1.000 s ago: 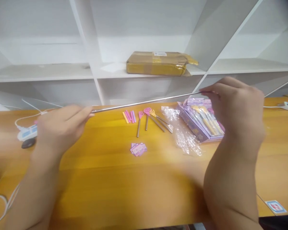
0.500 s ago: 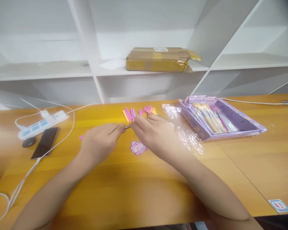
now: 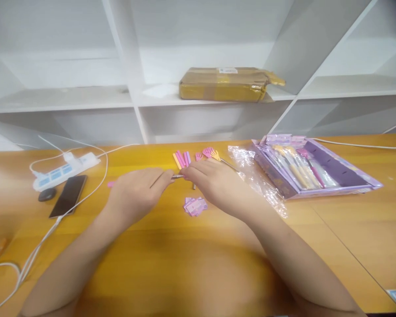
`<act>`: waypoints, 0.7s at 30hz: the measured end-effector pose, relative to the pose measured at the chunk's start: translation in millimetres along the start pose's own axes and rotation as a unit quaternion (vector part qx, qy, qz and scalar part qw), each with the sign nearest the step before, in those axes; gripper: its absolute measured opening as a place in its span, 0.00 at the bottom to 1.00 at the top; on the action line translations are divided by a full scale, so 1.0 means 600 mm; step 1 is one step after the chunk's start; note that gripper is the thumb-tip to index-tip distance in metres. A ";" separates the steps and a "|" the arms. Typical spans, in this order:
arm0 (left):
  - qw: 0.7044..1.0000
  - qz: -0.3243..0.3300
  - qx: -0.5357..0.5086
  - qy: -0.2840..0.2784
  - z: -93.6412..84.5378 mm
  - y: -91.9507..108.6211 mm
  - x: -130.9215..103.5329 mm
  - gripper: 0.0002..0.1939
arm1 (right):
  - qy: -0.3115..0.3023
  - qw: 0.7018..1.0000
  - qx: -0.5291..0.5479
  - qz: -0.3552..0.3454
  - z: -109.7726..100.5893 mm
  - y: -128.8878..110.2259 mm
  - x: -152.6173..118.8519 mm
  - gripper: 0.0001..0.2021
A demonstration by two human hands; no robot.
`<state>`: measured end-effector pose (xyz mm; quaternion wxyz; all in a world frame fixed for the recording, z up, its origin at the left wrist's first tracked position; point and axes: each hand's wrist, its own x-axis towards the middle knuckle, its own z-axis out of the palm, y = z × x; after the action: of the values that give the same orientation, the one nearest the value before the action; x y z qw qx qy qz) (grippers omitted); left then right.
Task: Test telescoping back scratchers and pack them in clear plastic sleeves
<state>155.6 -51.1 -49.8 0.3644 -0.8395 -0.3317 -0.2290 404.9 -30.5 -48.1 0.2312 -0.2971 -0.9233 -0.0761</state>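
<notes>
Both my hands meet over the middle of the table, closed on one thin metal rod that looks like a telescopic back scratcher's shaft. My left hand wraps its left part, and a pink end pokes out behind that hand. My right hand pinches the other end, mostly hidden by the fingers. Just beyond lie pink and yellow hand-shaped back scratcher heads, one on a metal rod. Several coloured tubes, pink, purple and yellow, lie beside them. Small purple printed cards are heaped nearer me.
On the right, an open purple box holds wrapped back scratchers, with clear plastic bags beside it. At left are a power strip, a phone, a black mouse-like object and white cables. A taped parcel sits on the shelf.
The view has shifted slightly, so the scene sits a little further right. Slightly more of the metal rod shows between my hands. Both hands keep their grip.
</notes>
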 end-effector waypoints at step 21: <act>0.998 0.028 -0.056 0.011 -0.034 -0.022 -0.011 0.26 | 0.034 0.999 -0.038 -0.001 -0.029 -0.018 -0.009 0.07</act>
<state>138.8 -62.5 -35.4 0.3272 -0.8648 -0.2906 -0.2463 409.1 -47.0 -35.4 0.2512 -0.3016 -0.9116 -0.1220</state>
